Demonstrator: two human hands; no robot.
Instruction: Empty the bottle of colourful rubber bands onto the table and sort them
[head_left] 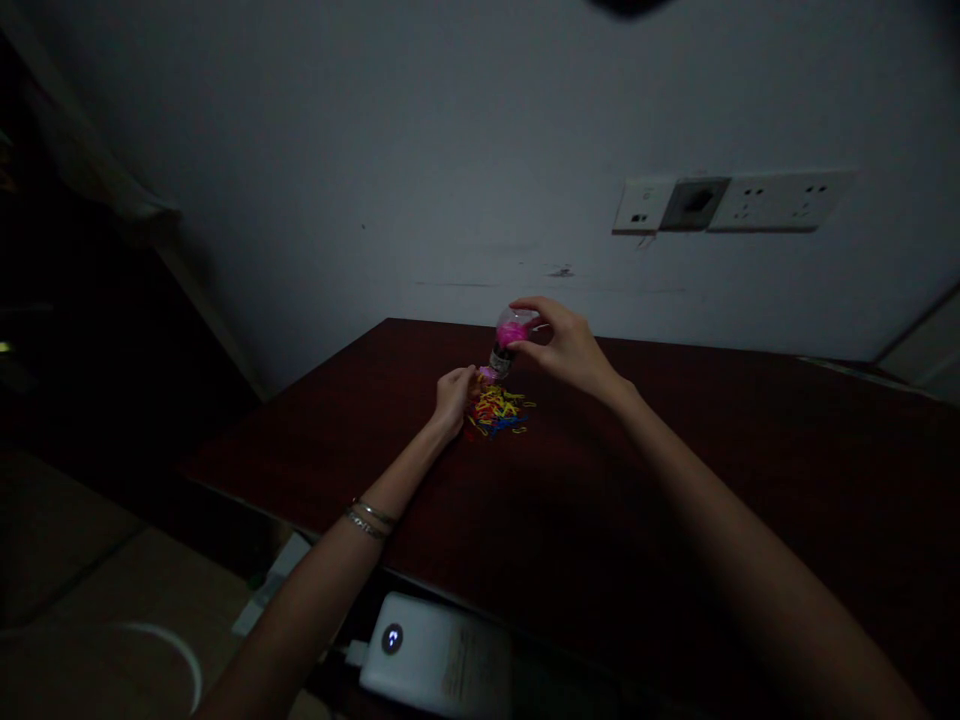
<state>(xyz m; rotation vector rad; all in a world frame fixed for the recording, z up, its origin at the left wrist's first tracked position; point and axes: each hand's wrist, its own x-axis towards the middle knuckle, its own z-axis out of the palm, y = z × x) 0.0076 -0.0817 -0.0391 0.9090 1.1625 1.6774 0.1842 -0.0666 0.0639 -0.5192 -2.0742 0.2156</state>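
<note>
In the head view, my right hand (566,345) grips a small clear jar (514,318) between thumb and fingers. The jar is tilted, with bright pink contents and a dark labelled band toward its lower end. Just below it shows a light pink piece (489,374), too small to make out clearly. My left hand (454,395) rests on the tabletop with its fingers closed beside that piece; what they hold, if anything, is hidden. Between and in front of the hands lies a loose pile of small rubber bands (499,408) in yellow, red, orange and blue.
The dark reddish table (675,480) meets a pale wall (337,150) with sockets (780,200) at the right. Below the table's near edge lies a white power bank (420,650) with a lit display and a plug in its side. Lighting is dim.
</note>
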